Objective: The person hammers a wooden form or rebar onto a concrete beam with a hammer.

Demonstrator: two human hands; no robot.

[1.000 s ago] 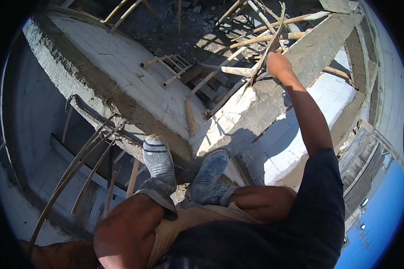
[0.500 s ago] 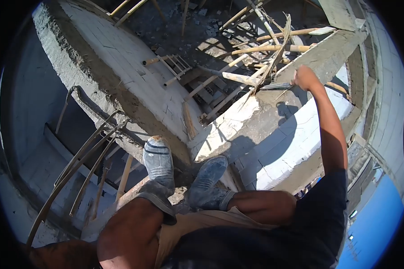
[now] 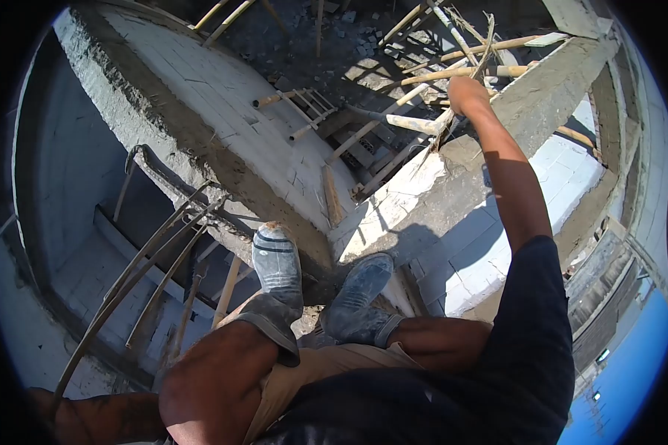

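My right hand (image 3: 467, 96) is closed in a fist at the top end of a splintered bamboo pole (image 3: 487, 48), by the corner of a concrete beam. What the fist holds is hidden behind the fingers. At the lower left edge my left hand (image 3: 46, 409) lies in dark shadow beside a bent rebar (image 3: 89, 341); its fingers cannot be made out. Both of my grey, dusty boots (image 3: 277, 259) (image 3: 360, 293) stand where two concrete beams meet.
A rough concrete beam (image 3: 178, 141) runs to the upper left above a block wall (image 3: 223, 96). Another beam (image 3: 549, 85) goes to the upper right. Bamboo props (image 3: 505, 72) and a small wooden ladder (image 3: 312, 111) stand over the deep, rubble-strewn floor below. Several bent rebars stick out at left.
My right hand has moved left and up to the splintered bamboo. The narrow metal tool that stuck out leftward from it no longer shows. The view has shifted slightly.
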